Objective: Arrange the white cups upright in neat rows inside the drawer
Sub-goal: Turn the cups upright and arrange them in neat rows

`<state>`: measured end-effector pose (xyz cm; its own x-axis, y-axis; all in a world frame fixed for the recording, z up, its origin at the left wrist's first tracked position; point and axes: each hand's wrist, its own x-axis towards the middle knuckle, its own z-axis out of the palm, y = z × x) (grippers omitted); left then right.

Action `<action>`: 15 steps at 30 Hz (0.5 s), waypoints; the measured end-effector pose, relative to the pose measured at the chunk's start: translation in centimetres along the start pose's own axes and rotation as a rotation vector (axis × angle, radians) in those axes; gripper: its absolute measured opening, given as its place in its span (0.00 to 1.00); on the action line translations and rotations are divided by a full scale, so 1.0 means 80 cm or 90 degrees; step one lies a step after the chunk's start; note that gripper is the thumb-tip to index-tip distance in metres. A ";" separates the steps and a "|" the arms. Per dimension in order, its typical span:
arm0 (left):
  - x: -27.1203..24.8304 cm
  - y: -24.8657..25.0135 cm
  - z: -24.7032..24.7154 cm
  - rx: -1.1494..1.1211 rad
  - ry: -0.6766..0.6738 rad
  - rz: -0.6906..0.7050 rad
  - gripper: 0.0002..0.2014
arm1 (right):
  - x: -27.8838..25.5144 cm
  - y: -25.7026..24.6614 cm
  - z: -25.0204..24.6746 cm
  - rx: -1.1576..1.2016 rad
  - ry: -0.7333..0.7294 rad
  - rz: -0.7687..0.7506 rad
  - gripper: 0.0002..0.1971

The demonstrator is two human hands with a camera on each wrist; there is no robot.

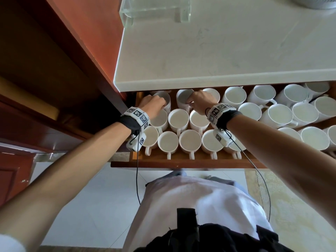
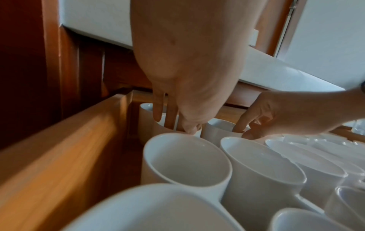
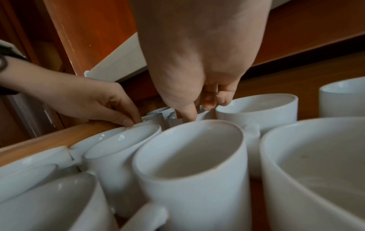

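The wooden drawer [image 1: 181, 163] stands open and holds several white cups. At its left, two near rows of cups [image 1: 178, 119] stand upright with handles toward me. In the back left corner my left hand [image 1: 160, 104] pinches the rim of an upright cup [image 1: 164, 97], fingers inside [image 2: 158, 115] and thumb outside. Just to its right my right hand [image 1: 190, 102] pinches the rim of a second back-row cup [image 1: 183, 98], thumb [image 3: 188, 114] on the near side. The cups on the right side [image 1: 278, 115] lean over in a loose jumble.
A white countertop [image 1: 218, 51] overhangs the drawer's back edge, close above both hands. A clear glass container [image 1: 154, 10] sits on it. A red-brown cabinet side [image 1: 76, 51] borders the drawer's left wall [image 2: 59, 148]. My body stands against the drawer front.
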<state>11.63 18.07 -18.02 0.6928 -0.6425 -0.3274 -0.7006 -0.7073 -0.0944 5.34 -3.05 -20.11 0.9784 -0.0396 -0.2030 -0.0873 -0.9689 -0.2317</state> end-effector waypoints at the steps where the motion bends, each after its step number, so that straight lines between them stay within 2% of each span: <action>1: -0.002 0.002 -0.004 0.025 0.000 0.015 0.10 | 0.000 0.002 -0.002 0.001 -0.008 0.001 0.13; 8: -0.006 0.000 -0.014 0.156 -0.010 0.053 0.13 | 0.001 0.002 -0.003 -0.006 -0.034 0.009 0.13; 15: -0.001 -0.003 -0.007 0.108 -0.011 0.055 0.13 | 0.001 0.002 -0.013 0.011 -0.090 -0.018 0.18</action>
<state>11.83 18.14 -17.41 0.6271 -0.6926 -0.3566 -0.7770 -0.5889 -0.2226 5.61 -3.48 -19.15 0.9444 0.0239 -0.3278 -0.0644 -0.9646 -0.2557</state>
